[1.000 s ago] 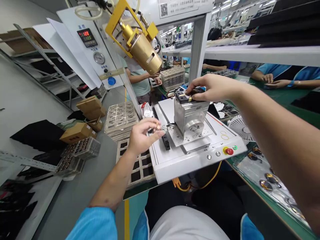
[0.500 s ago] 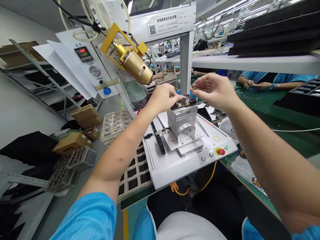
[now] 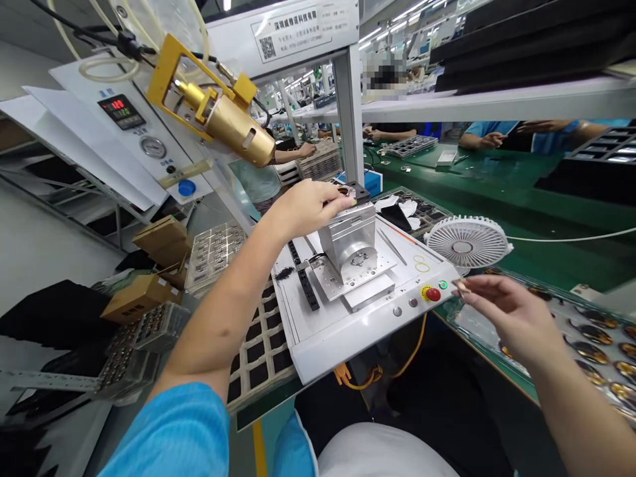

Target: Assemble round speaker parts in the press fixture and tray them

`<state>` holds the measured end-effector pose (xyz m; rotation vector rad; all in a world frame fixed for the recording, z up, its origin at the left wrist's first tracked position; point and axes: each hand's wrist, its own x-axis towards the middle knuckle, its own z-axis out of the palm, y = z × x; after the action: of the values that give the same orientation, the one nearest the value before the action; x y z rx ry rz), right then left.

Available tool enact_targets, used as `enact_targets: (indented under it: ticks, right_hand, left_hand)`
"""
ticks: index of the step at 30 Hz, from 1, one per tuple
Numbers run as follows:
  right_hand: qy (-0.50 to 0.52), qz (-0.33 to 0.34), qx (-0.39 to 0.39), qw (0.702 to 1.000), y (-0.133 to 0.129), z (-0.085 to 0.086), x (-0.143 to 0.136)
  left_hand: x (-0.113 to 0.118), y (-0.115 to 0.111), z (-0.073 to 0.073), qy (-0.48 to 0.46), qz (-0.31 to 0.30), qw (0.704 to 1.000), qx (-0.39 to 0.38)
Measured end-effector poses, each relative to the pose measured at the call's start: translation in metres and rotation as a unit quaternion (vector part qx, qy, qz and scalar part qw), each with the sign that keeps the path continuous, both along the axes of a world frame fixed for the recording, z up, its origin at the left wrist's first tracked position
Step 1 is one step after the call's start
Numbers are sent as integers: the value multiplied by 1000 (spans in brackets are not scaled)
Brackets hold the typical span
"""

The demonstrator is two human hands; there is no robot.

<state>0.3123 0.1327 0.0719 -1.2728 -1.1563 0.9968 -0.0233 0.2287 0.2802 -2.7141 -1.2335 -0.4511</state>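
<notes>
My left hand (image 3: 311, 207) reaches over the black fixture (image 3: 364, 193) on top of the silver metal block (image 3: 349, 240). Its fingers are pressed together at a small part there, too covered to name. At the right, my right hand (image 3: 514, 315) pinches a small brownish piece (image 3: 461, 286) between thumb and fingertips, near the green-ringed button on the white machine base (image 3: 338, 341). Above and left of the block hangs a gold cylinder (image 3: 241, 129) in a yellow bracket.
A white fan (image 3: 464, 244) stands behind my right hand. Round amber parts (image 3: 591, 331) lie in a tray at the right. Tweezers (image 3: 391, 246) and a red stop button (image 3: 433, 294) are on the base. People sit across the green table.
My right hand has moved from beside the fixture down and right, with a small piece in its fingers. My left hand stays at the fixture. The view has shifted to the right.
</notes>
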Motion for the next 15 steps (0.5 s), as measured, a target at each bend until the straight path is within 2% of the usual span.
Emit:
enact_targets:
  ticks: [2,5,9,11,13,15]
  right_hand:
    - [-3,-17,-39,999,-9,-19,5]
    - [-12,-18,-85,996,-16,-36,9]
    - [4,-1,-112,994,-15,-51,10]
    - [-10,30,-115,993,-8,-60,11]
    - [-90,67,-113,987,2,-68,10]
    - [-216,93,-104,966,11,-75,7]
  left_hand:
    - [-1,-8,-2,27,11,1000,-3]
    - [-7,-15,-7,27,19,999,-24]
    - [-17,-6,-16,-36,-34,999,-20]
    - [-19,2,-19,-44,-51,998,-4]
    - [-21,10,-18,-38,-62,997,-1]
    - [-25,12,-15,-35,-72,997,-18]
